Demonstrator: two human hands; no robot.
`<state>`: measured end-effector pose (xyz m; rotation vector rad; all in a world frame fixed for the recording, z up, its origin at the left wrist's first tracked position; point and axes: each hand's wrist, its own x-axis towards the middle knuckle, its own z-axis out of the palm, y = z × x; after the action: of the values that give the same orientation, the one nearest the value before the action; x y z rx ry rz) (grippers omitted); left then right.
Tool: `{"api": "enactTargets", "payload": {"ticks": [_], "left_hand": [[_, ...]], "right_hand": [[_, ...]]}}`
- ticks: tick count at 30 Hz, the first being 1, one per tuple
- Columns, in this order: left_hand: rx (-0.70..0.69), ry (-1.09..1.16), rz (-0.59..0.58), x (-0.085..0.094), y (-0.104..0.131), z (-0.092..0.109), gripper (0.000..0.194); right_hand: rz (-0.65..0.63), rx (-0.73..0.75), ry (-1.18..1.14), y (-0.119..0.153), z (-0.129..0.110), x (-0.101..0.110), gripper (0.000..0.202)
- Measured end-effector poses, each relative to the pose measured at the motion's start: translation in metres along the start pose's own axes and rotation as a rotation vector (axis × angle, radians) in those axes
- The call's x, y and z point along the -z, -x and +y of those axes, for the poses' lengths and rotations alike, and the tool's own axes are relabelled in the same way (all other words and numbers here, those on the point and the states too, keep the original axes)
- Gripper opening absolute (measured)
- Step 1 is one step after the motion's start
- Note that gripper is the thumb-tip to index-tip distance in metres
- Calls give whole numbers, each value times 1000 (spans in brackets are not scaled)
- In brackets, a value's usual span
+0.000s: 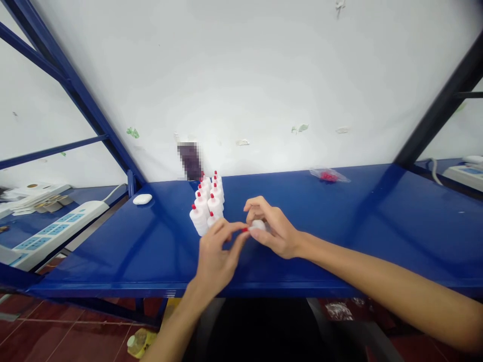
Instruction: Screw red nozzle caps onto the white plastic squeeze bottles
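Observation:
A white squeeze bottle (258,225) lies sideways in my right hand (277,229), its fingers wrapped round the body and its nozzle toward the left. At the nozzle tip, my left hand (221,250) pinches a small red cap (245,230) between thumb and forefinger. Whether the cap is seated on the nozzle cannot be made out. Just beyond my left hand, several white bottles with red caps (215,205) stand upright in two rows. The nearest of them is partly hidden by my fingers.
A clear plastic bag of red caps (329,176) lies at the back right of the blue table (324,216). A white case (142,199) rests at the left, and a blurred dark object (190,161) leans on the wall. Beyond the blue frame post is a power strip (56,231).

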<state>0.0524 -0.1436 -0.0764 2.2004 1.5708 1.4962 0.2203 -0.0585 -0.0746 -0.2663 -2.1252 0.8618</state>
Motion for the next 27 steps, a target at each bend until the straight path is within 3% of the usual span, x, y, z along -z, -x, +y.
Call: {"api": "enactTargets", "payload": {"ticks": [4,8,14,22,27], "left_hand": [[-107,-377,232,36,-17,-20,16],[-157,-653,215,58,-28,-36,20],[-156,-712,153,51,-25,-44,21],[-154,-710,162,45,-19,-52,25],[-157,-703,161,44,-22,-52,25]], "right_hand": [[18,-186,402,-8,16,12,23],[-74,-390,800,-15,30,23,29],[-266,-437,976,-18,45,29,38],[-261,-428,995,-19,45,27,45],[-315,-403,992,-20,48,28,38]]}}
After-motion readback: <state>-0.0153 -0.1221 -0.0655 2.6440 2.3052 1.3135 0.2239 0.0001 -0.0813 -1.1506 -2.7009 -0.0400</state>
